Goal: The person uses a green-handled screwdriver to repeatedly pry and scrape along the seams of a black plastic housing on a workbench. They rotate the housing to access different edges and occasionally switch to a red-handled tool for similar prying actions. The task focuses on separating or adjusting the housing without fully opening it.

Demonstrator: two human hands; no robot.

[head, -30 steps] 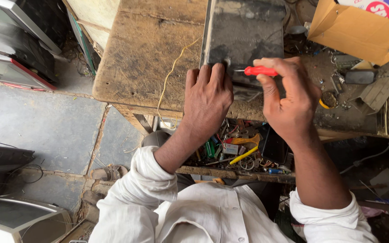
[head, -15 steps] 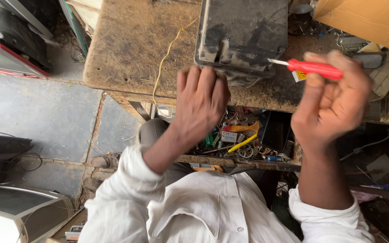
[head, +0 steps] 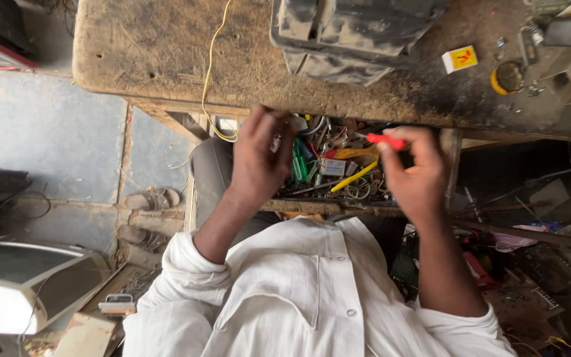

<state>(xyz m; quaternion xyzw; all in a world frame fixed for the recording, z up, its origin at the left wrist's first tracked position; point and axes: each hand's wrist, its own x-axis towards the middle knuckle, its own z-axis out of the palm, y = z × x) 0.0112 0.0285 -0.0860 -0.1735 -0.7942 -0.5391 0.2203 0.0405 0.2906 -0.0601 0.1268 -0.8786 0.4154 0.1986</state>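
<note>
Head view: my right hand grips the red-handled screwdriver, its long axis level, tip pointing left toward my left hand. My left hand pinches something small I cannot make out. Both hang just below the worn workbench edge; the dusty grey casing lies on the bench above, nearer my right.

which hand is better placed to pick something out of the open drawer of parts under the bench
Left, probably. The left hand looks free, apart from something small at its fingertips, and hangs over the drawer of parts. The right hand is closed on the red-handled screwdriver.
</note>
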